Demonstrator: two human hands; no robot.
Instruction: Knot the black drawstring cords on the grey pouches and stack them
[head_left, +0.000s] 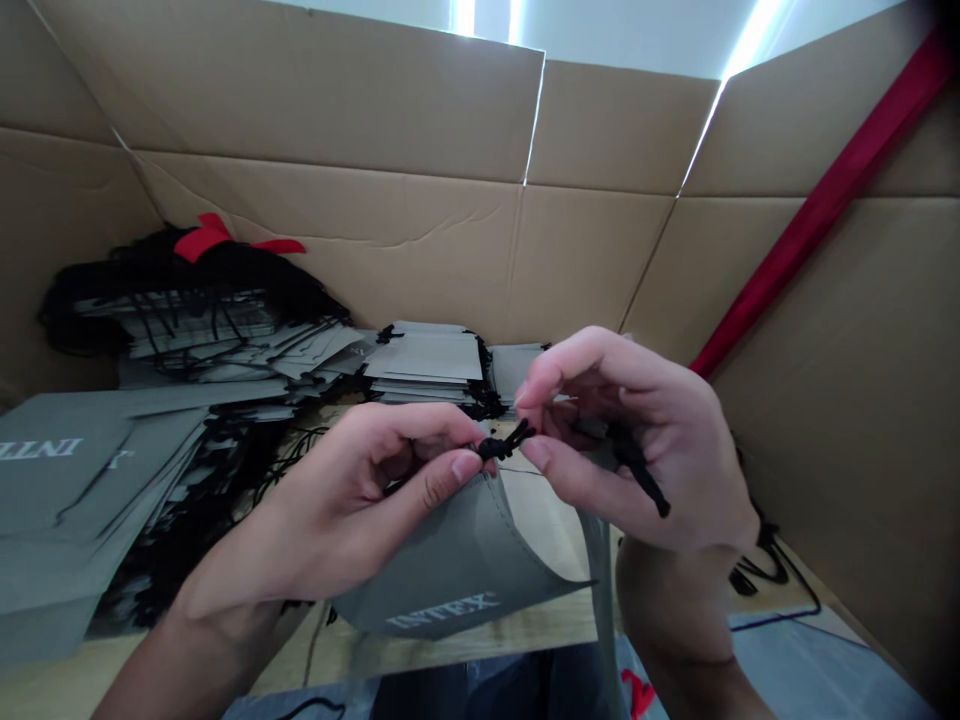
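Note:
A black cord [496,447] with a knot in it is pinched between the thumb and forefinger of my left hand [375,490], at the top corner of a grey fabric pouch [442,570]. The pouch hangs below, its mouth bowed open, with white INTEX lettering on its side. My right hand [630,440] comes in from the right, thumb and forefinger closing at the short loose ends of the knot. Another black piece [637,470], perhaps cord with a knotted end, lies across its palm; the curled fingers partly hide it.
Flat grey pouches [97,470] with black cords pile at the left. Smaller stacks [427,360] stand against the cardboard wall [390,220]. A bundle of black cords [300,300] with a red strip [202,238] tops the rear pile. A red band [810,220] slants at right.

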